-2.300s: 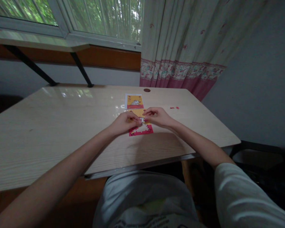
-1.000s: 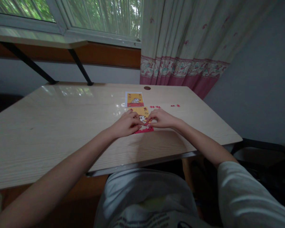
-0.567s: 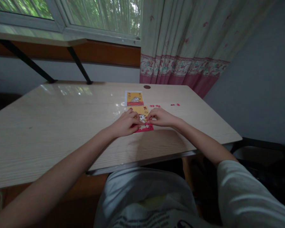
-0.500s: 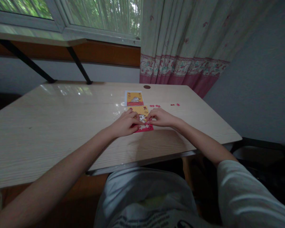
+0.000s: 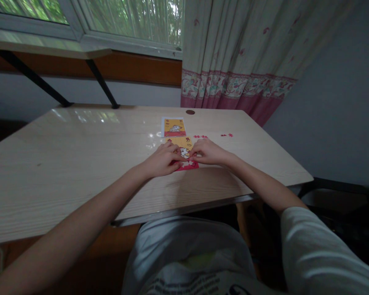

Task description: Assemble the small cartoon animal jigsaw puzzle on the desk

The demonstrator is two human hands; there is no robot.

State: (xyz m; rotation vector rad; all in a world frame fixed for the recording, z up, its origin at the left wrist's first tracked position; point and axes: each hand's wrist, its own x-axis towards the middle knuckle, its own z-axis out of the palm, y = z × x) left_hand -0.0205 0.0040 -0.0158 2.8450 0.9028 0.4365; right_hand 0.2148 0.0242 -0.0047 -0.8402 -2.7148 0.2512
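A small jigsaw puzzle [image 5: 184, 152], yellow above and red below with a white cartoon animal, lies flat on the wooden table [image 5: 80, 155]. My left hand [image 5: 162, 160] rests on its left side with the fingers curled and the tips pressed onto the pieces. My right hand [image 5: 209, 152] sits at the puzzle's right edge, fingers pinched together against it. What the fingertips hold, if anything, is hidden. Behind the puzzle lies a reference picture card [image 5: 173, 127] with the same image.
Loose red puzzle pieces [image 5: 200, 136] lie just right of the puzzle, with two more pieces [image 5: 226, 135] further right. A cable hole [image 5: 190, 112] sits at the table's back edge. A curtain [image 5: 240, 61] and window stand behind; the table's right edge is near.
Both hands slid a little nearer along the puzzle and stayed pressed on it. The red loose pieces right of the puzzle came into view from behind my right hand.
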